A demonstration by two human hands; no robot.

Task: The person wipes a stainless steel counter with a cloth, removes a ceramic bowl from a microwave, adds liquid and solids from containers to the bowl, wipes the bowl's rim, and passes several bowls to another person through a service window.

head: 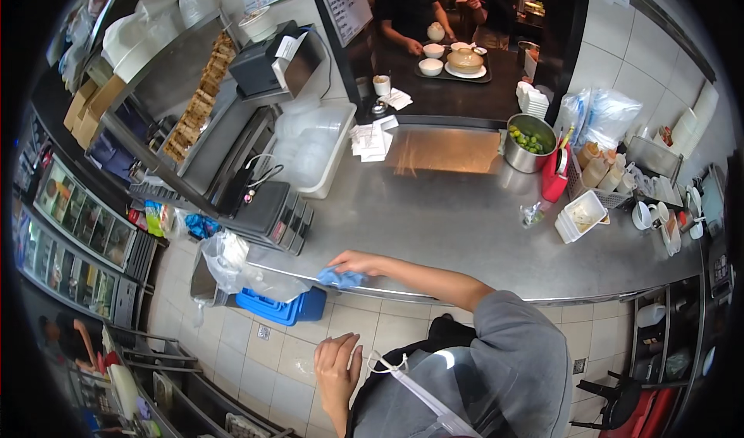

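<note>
My right hand (pixel 356 262) holds a light blue cloth (pixel 342 277) at the near edge of the stainless steel counter (pixel 442 223). The cloth lies bunched under the fingers and partly overhangs the edge. My right arm reaches across the body towards the left. My left hand (pixel 338 363) is held low in front of the body, over the tiled floor, away from the counter, with nothing in it and its thumb apart from the fingers.
A black drawer unit (pixel 267 211) and a white tub of plastic containers (pixel 340 176) stand left. Right are a steel pot of green vegetables (pixel 526 159), a squeeze-bottle basket (pixel 604 197) and white containers (pixel 581 217). Below sits a blue bin (pixel 285 307). Two people stand beyond the pass-through by a tray (pixel 489 69).
</note>
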